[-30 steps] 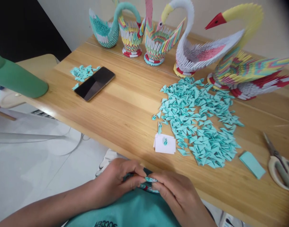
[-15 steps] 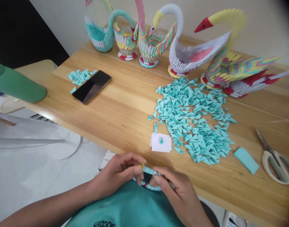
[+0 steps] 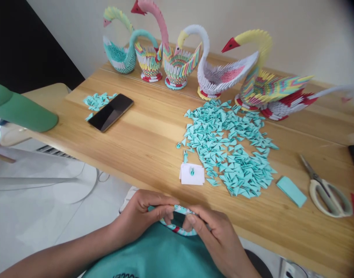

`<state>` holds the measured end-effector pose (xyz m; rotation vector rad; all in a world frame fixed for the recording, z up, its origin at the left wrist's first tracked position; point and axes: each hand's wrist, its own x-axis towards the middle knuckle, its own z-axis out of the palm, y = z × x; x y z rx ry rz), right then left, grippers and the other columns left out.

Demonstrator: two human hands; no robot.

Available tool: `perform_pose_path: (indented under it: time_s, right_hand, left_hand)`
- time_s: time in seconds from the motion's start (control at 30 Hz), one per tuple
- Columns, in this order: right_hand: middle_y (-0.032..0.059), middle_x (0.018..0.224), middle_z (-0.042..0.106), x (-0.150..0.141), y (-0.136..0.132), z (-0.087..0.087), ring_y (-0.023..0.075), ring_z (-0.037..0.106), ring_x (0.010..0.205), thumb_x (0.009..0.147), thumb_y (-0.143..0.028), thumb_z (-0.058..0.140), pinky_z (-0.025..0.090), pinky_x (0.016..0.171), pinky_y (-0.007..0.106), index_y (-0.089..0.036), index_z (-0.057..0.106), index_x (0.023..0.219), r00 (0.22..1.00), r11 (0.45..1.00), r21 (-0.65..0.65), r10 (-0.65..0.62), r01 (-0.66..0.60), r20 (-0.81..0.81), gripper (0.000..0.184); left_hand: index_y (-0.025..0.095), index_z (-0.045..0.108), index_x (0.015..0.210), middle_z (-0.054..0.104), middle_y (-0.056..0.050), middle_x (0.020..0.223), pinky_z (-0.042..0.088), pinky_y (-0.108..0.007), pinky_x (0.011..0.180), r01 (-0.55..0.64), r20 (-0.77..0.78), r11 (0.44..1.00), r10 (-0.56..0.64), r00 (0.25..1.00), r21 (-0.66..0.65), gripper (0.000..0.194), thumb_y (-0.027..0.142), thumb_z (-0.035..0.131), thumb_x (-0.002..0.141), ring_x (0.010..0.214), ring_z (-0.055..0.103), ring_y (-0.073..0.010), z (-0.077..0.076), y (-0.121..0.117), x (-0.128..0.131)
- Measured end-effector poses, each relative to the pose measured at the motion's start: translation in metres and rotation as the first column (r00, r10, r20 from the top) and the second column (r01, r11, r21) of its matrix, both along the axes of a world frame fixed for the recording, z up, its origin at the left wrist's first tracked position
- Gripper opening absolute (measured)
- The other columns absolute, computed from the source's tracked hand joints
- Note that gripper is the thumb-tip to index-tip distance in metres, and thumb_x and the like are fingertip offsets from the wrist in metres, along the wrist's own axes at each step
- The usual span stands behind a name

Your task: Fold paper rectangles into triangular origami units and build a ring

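Wooden table [image 3: 148, 139]; held ring [image 3: 181, 232] teal, white, red.

The person's left hand [image 3: 154, 210] and right hand [image 3: 211, 227] are near each other, apart, with their thumbs turned inward. The left forearm [image 3: 78, 247] stretches out to the left of its hand. The left thumb [image 3: 162, 211] lies below the long, bent index finger; the right thumb [image 3: 199, 227] slants up toward the left hand. Both hands are closed in a pinch.
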<state>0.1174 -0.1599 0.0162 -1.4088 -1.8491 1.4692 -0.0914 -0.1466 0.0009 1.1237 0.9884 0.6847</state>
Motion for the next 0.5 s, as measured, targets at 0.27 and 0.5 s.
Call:
perform_pose_path:
  time_s: [0.27,0.5]
  right_hand:
    - [-0.0013,0.068,0.066,0.0009,-0.0004,-0.0020,0.0122,0.061,0.062,0.096,-0.033,0.042,0.041,0.060,0.020,-0.020,0.062,0.076,0.999,1.000,-0.013,0.011,-0.011,-0.048,0.031]
    - [-0.0010,0.066,0.065,-0.0044,-0.0004,-0.0052,0.0116,0.061,0.062,0.096,-0.034,0.042,0.041,0.060,0.020,-0.019,0.062,0.074,0.999,0.999,-0.036,-0.010,0.008,-0.041,0.033]
  left_hand:
    - [0.014,0.076,0.095,0.072,-0.006,0.067,0.054,-0.024,0.060,-0.007,0.006,0.998,0.007,1.000,-0.068,0.026,0.034,0.064,0.083,0.059,0.065,-0.0154,-0.0025,0.0001,0.0024]
    - [0.014,0.076,0.091,0.070,-0.005,0.064,0.052,-0.023,0.057,-0.028,0.004,0.993,0.029,1.000,-0.118,0.025,0.033,0.065,0.082,0.055,0.064,-0.0141,-0.0073,-0.0019,0.0047]
